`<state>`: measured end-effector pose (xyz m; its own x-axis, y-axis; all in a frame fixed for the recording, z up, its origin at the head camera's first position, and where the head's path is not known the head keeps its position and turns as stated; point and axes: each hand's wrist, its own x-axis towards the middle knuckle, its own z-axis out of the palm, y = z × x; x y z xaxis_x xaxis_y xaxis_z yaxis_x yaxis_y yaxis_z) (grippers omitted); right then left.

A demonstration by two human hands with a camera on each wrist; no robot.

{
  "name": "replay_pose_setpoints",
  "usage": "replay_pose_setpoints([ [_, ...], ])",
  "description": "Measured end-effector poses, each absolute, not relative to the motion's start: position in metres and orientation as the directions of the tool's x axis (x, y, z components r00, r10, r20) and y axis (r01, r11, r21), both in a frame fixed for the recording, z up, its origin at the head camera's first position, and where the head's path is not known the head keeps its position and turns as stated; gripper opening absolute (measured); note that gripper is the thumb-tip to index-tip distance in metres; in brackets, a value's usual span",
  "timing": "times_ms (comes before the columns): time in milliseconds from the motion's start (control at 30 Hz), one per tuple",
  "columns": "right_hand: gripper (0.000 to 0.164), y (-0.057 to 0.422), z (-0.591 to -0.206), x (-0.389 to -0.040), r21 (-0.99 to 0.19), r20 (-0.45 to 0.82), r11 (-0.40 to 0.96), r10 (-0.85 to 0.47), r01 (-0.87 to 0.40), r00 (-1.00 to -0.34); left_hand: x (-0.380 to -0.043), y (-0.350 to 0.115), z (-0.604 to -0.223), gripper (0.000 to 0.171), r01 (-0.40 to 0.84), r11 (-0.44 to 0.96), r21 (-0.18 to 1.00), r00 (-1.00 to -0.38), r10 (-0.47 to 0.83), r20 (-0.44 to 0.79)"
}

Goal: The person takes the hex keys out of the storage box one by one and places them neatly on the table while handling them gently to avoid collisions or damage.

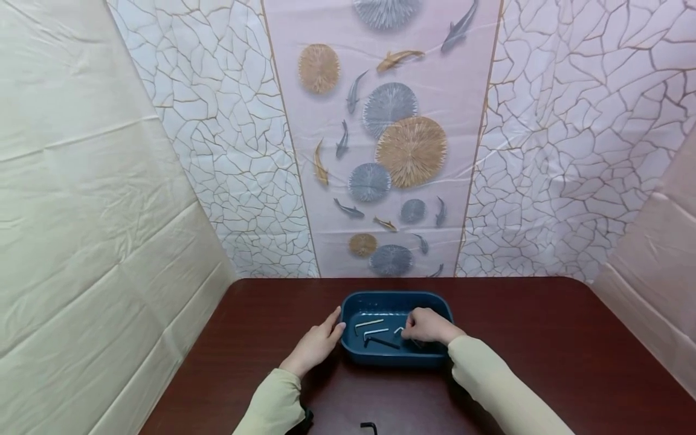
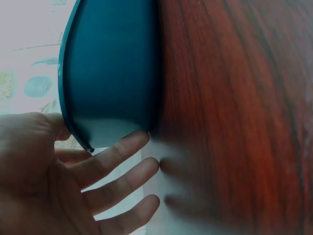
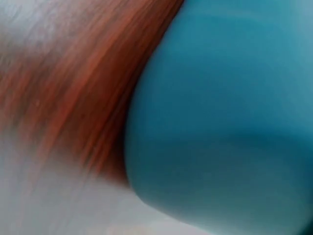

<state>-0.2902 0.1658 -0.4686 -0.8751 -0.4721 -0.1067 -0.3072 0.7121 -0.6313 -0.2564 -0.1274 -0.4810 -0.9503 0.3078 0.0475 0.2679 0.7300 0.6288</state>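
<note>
A blue tray (image 1: pixel 391 360) stands on the table, with hex keys lying inside it. My left hand (image 1: pixel 314 345) touches the tray's left end with fairly straight fingers; in the left wrist view, the fingers (image 2: pixel 122 178) spread beside its outer wall and the thumb is at the rim. Inside the tray, toward its right side, my right hand (image 1: pixel 429 326) has bent fingers pinching a small silver hex key (image 1: pixel 399 330), partly hidden by the hand. To its left lie a brassy hex key (image 1: pixel 370 324), a silver hex key (image 1: pixel 376 331) and a black hex key (image 1: pixel 383 342).
A black hex key (image 1: pixel 368 425) lies on the dark red-brown table (image 1: pixel 522 338) near the bottom of the head view. Patterned cloth (image 1: pixel 391 199) hangs behind the table, and pale cloth (image 1: pixel 109 229) hangs at the left. The right wrist view shows mostly the tray's outer wall (image 3: pixel 220 98).
</note>
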Motion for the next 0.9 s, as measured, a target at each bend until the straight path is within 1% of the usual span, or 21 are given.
replay_pose_setpoints([
  [200,0.011,0.171,-0.464,-0.281,-0.689,-0.101,0.680,-0.433,-0.252,-0.896,-0.252,-0.126,-0.486,0.063,0.261,0.731,0.631,-0.953,0.301,0.045],
  [233,0.009,0.171,-0.462,-0.280,-0.707,-0.102,0.667,-0.426,-0.236,-0.899,-0.252,-0.126,-0.486,0.062,0.265,0.731,0.629,-0.953,0.299,0.054],
  [367,0.020,0.172,-0.449,-0.277,-0.778,-0.111,0.604,-0.401,-0.171,-0.909,-0.251,-0.125,-0.484,0.062,0.267,0.718,0.643,-0.952,0.299,0.062],
  [500,0.027,0.175,-0.431,-0.274,-0.818,-0.100,0.552,-0.409,-0.159,-0.907,-0.255,-0.124,-0.481,0.062,0.273,0.712,0.647,-0.950,0.305,0.065],
  [667,0.028,0.180,-0.416,-0.270,-0.844,-0.064,0.508,-0.416,-0.173,-0.907,-0.258,-0.122,-0.477,0.057,0.277,0.713,0.644,-0.951,0.300,0.077],
  [733,0.027,0.182,-0.413,-0.268,-0.857,-0.064,0.490,-0.409,-0.160,-0.910,-0.259,-0.121,-0.477,0.057,0.273,0.710,0.649,-0.951,0.302,0.069],
  [900,0.023,0.187,-0.407,-0.256,-0.883,-0.073,0.449,-0.412,-0.133,-0.908,-0.259,-0.123,-0.480,0.064,0.280,0.706,0.650,-0.947,0.314,0.066],
])
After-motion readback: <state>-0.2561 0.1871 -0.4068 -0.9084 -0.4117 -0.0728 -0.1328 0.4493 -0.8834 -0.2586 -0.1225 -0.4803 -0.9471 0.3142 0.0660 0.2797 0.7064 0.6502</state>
